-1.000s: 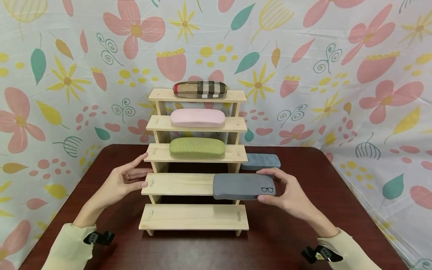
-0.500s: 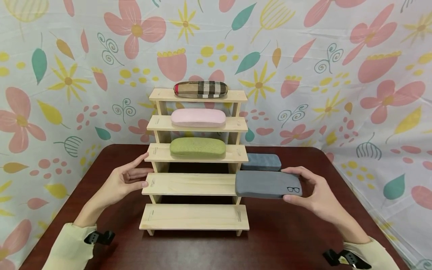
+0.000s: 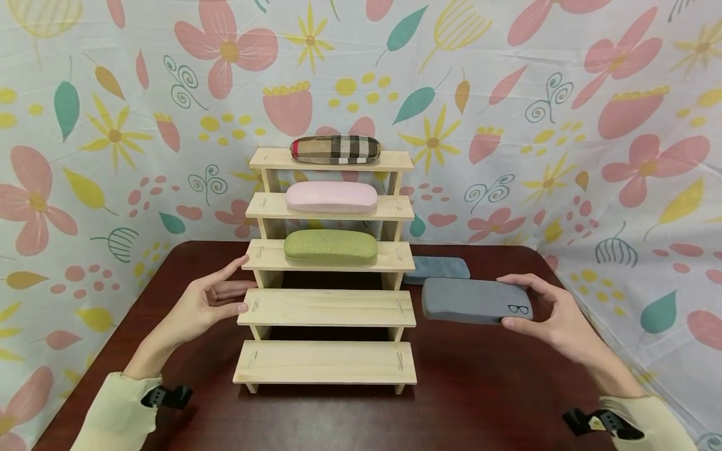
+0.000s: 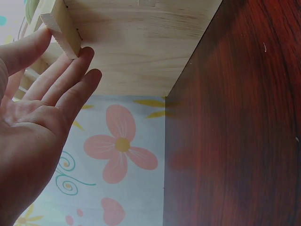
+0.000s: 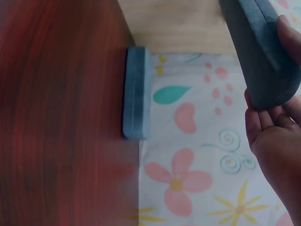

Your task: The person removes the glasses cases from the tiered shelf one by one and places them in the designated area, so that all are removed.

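My right hand (image 3: pixel 555 319) pinches the right end of a grey glasses case (image 3: pixel 474 299) with a small glasses print. The case is held level, off the stand's right side, and in the right wrist view the grey case (image 5: pixel 263 56) hangs above the table. My left hand (image 3: pixel 205 300) is at the left side of a stepped wooden display stand (image 3: pixel 327 307); in the left wrist view its thumb and fingers (image 4: pixel 77 87) lie on either side of a board end (image 4: pixel 61 28). A plaid case (image 3: pixel 335 150), a pink case (image 3: pixel 331 196) and a green case (image 3: pixel 330 246) sit on the top three steps.
A blue glasses case (image 3: pixel 437 270) lies on the dark red table (image 3: pixel 485 376) behind the grey one, right of the stand. A floral cloth (image 3: pixel 479 125) hangs behind the table. The two lowest steps carry no case.
My right hand has carried the grey case rightward off the fourth step from the top and lifted it slightly. The left hand stays at the stand.
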Action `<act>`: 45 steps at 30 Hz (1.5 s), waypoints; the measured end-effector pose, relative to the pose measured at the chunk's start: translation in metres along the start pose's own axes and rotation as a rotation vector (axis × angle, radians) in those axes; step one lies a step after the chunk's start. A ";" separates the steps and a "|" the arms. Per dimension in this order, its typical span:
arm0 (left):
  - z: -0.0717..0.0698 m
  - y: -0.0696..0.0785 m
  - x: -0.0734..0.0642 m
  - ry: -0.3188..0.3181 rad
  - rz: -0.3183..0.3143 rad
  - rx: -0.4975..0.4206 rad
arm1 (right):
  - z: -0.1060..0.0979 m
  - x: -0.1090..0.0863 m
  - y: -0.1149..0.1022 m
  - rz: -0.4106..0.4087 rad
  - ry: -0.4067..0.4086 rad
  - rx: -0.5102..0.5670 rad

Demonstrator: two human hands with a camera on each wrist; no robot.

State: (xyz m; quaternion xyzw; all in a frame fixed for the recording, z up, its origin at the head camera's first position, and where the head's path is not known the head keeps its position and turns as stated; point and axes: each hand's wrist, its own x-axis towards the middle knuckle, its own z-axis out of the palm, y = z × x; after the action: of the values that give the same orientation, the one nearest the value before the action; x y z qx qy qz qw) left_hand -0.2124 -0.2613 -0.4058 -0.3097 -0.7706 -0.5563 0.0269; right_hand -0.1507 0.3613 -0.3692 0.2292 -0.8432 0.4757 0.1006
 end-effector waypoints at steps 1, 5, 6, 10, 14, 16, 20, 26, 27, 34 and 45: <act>0.000 0.000 0.000 0.000 -0.002 0.001 | -0.002 0.000 0.002 0.000 0.000 -0.010; 0.000 0.000 -0.001 0.002 -0.007 0.000 | -0.005 0.001 0.012 0.004 -0.012 -0.022; 0.000 0.000 -0.001 0.002 -0.007 0.001 | -0.005 0.001 0.015 0.010 -0.016 -0.017; 0.000 0.001 -0.001 0.002 -0.005 -0.006 | -0.002 0.001 0.026 0.033 -0.024 0.000; 0.000 0.001 -0.001 0.002 -0.006 -0.006 | 0.003 0.003 0.036 0.067 -0.025 0.008; 0.000 0.000 -0.001 0.002 -0.007 -0.005 | 0.005 0.005 0.041 0.078 -0.029 0.000; -0.001 0.000 0.000 0.003 -0.006 -0.005 | 0.008 0.010 0.053 0.088 -0.045 -0.004; -0.001 0.000 -0.001 0.002 -0.004 -0.006 | 0.013 0.017 0.068 0.120 -0.084 0.043; -0.001 0.000 -0.001 0.001 -0.004 -0.007 | 0.014 0.018 0.070 0.125 -0.088 0.047; -0.002 0.001 -0.001 0.006 -0.001 0.000 | 0.022 0.024 0.083 0.165 -0.119 0.027; 0.000 0.000 -0.001 0.006 -0.011 0.009 | 0.032 0.033 0.100 0.227 -0.143 0.045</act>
State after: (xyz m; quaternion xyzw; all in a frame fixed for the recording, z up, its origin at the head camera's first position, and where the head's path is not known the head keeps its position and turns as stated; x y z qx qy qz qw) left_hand -0.2116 -0.2618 -0.4062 -0.3037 -0.7746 -0.5540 0.0275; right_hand -0.2263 0.3686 -0.4495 0.1677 -0.8580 0.4851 -0.0192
